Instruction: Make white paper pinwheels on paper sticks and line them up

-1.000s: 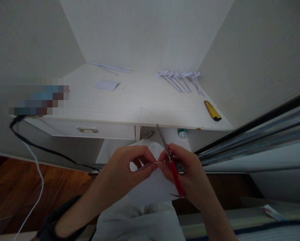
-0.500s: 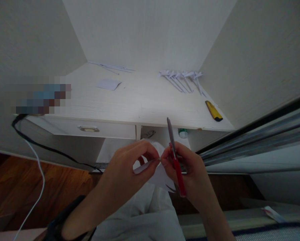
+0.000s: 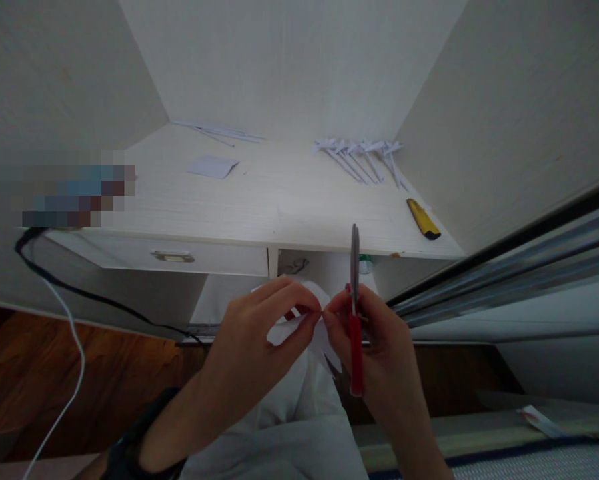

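Between my fingertips, over my lap, is a sheet of white paper [image 3: 324, 347], partly hidden by both hands. My left hand [image 3: 274, 327] is closed in a pinch on its upper edge. Right beside it, the thumb and forefinger of my right hand [image 3: 379, 340] pinch at the same spot. Scissors with red handles [image 3: 355, 353] are also held in my right hand, their blades together and pointing away from me toward the desk.
On the white desk [image 3: 299, 207] lie several thin paper sticks [image 3: 219, 131], a piece of paper [image 3: 213, 167], several paper pinwheel-like pieces on sticks [image 3: 357, 160] and a yellow-black utility knife [image 3: 423, 219]. Below are a drawer [image 3: 189, 257] and a shelf with a bottle [image 3: 365, 264]. A cable [image 3: 104, 300] hangs left.
The scissors have swung to point more straight ahead in my right hand. Both hands stay pinched together on the paper, which has shifted slightly below them.
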### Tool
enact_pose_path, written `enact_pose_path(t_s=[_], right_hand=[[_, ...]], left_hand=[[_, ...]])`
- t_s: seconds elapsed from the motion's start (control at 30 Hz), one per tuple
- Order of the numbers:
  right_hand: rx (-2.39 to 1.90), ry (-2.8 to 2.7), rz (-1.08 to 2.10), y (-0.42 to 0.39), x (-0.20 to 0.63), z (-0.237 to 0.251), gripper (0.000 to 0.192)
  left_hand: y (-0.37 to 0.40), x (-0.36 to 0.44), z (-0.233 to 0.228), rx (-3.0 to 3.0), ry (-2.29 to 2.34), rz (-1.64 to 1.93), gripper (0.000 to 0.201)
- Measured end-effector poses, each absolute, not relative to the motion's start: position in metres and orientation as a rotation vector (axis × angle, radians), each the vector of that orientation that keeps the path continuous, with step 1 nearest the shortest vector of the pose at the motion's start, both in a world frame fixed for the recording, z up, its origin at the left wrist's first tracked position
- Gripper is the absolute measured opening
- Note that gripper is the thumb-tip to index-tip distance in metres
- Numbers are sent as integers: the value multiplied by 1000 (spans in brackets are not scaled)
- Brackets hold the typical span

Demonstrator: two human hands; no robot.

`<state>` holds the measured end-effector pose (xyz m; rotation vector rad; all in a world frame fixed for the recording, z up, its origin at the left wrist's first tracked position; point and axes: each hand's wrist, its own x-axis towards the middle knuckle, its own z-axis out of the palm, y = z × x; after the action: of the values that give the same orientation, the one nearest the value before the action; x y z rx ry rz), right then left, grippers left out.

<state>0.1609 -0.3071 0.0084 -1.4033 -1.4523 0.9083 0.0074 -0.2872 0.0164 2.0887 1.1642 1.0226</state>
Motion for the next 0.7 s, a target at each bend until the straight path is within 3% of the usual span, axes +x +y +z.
enact_pose_path(t_s=[0.2,0.43,0.7], right_hand=[[-1083,-1154,1457,-301,182,1,23],[-987,-1206,1510,-300,178,-2,16],[-923,-1247,1511,-296,173,-10,30]], left_hand=[[-280,1,21,1668,992,830,9],[-277,2,16,1348,825,740,10],[-278,4,15,1172,822,703,12]])
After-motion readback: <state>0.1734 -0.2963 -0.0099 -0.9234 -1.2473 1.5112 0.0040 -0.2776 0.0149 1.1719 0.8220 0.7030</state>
